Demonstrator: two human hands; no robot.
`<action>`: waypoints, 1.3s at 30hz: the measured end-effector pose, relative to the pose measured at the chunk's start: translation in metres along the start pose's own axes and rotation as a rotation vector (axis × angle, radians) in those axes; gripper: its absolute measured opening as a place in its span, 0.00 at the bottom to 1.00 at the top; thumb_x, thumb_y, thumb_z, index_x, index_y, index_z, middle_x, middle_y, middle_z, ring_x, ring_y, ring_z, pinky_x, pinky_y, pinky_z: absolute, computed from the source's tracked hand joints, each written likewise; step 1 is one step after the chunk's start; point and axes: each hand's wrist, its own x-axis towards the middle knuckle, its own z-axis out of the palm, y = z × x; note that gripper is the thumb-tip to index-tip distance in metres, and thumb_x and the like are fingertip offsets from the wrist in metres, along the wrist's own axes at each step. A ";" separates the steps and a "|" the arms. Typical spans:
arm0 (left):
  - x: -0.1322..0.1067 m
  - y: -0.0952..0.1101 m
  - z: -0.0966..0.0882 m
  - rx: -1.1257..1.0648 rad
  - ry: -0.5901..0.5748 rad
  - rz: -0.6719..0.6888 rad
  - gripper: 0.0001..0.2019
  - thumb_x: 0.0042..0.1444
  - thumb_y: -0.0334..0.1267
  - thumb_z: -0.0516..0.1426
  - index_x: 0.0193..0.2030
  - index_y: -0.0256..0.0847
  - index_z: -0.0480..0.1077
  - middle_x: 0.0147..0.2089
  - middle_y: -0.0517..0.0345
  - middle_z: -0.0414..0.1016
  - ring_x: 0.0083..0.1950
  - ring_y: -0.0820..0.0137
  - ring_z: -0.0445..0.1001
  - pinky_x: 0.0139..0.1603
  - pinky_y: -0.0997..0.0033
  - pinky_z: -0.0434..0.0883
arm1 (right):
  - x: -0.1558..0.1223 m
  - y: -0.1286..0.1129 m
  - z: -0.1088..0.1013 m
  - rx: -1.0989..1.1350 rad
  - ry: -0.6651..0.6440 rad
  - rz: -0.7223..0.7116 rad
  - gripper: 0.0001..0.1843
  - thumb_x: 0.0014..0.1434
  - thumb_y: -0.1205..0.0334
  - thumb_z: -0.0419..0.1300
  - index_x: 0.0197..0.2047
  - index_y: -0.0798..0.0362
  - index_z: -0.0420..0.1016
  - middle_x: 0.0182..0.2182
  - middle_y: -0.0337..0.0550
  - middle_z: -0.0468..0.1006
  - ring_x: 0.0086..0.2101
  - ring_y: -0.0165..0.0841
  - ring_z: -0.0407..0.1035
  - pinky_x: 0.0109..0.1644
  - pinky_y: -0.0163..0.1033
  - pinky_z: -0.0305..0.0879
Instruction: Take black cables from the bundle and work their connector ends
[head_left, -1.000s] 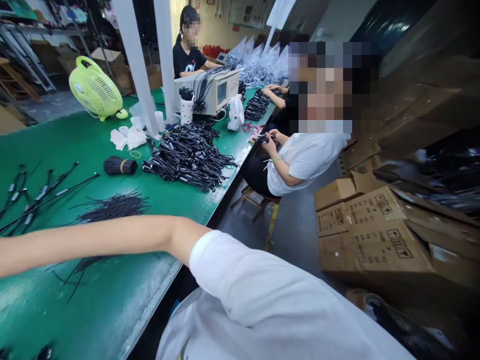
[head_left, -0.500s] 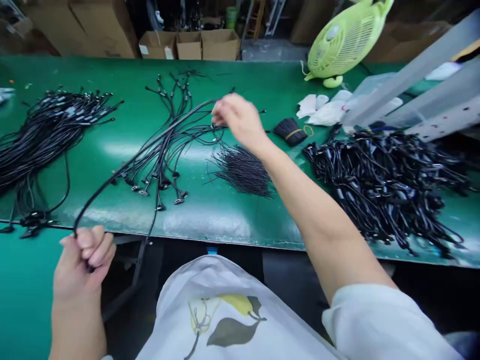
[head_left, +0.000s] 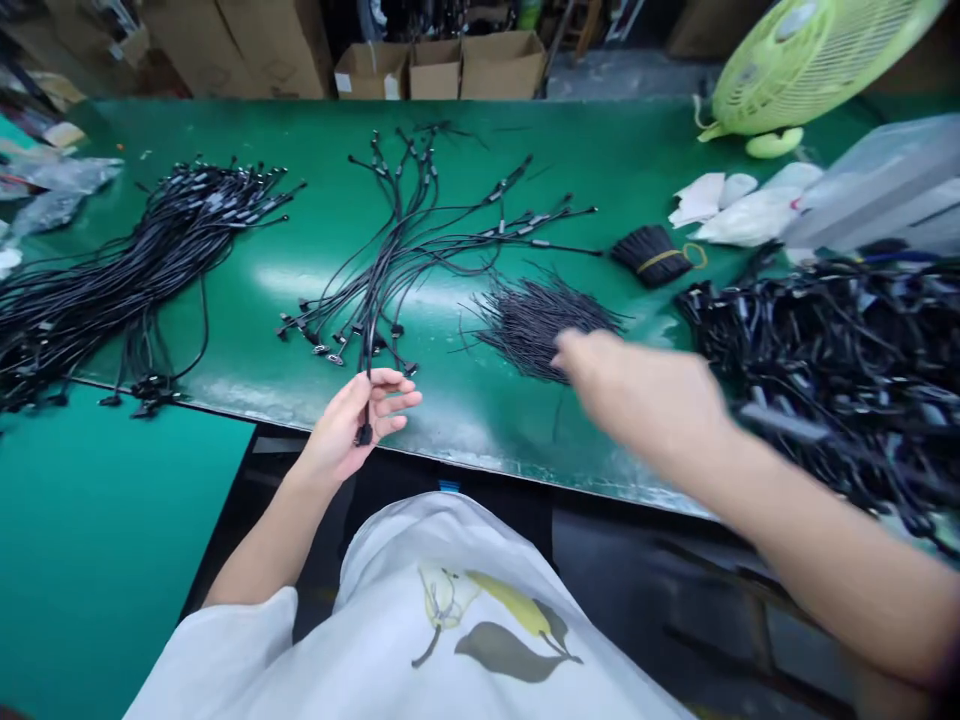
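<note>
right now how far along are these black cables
The gathered bundle of black cables at the far left of the green bench looks done. In hand: the left hand cradles one cable, its connector hanging below the palm, and the blurred right hand is over a pile of thin black wires. Left, it seems: the loose spread of cables and the big tangled heap on the right.

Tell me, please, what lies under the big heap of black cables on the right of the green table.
The heap of black cables lies on the green table, which shows only around the heap's edges. Whatever is directly beneath the cables is covered and cannot be seen.
</note>
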 end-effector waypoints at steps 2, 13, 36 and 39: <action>0.003 -0.015 0.017 0.219 -0.082 0.097 0.16 0.62 0.49 0.57 0.45 0.39 0.76 0.50 0.48 0.76 0.52 0.62 0.75 0.45 0.71 0.76 | -0.039 -0.028 0.005 0.168 -0.090 -0.191 0.12 0.66 0.62 0.51 0.31 0.53 0.69 0.23 0.43 0.72 0.20 0.31 0.64 0.22 0.39 0.41; -0.012 -0.021 0.052 0.029 -0.605 -0.270 0.14 0.63 0.45 0.57 0.40 0.34 0.75 0.14 0.75 0.42 0.13 0.82 0.38 0.14 0.83 0.54 | -0.077 0.042 0.021 0.741 -0.036 -0.009 0.12 0.67 0.55 0.52 0.41 0.51 0.73 0.37 0.41 0.79 0.37 0.33 0.74 0.39 0.35 0.64; 0.001 -0.001 0.041 -0.292 -0.361 -0.240 0.16 0.57 0.35 0.63 0.50 0.31 0.73 0.16 0.74 0.45 0.13 0.83 0.39 0.08 0.94 0.49 | -0.106 0.066 0.065 0.603 0.176 0.185 0.15 0.69 0.58 0.48 0.46 0.49 0.75 0.35 0.45 0.77 0.36 0.36 0.72 0.39 0.39 0.65; 0.000 0.007 0.042 -0.422 -0.261 -0.120 0.22 0.58 0.34 0.62 0.59 0.35 0.67 0.14 0.76 0.48 0.10 0.83 0.44 0.07 0.94 0.50 | -0.106 0.066 0.071 0.680 0.170 0.159 0.15 0.69 0.59 0.48 0.47 0.50 0.75 0.35 0.44 0.77 0.35 0.35 0.72 0.40 0.39 0.66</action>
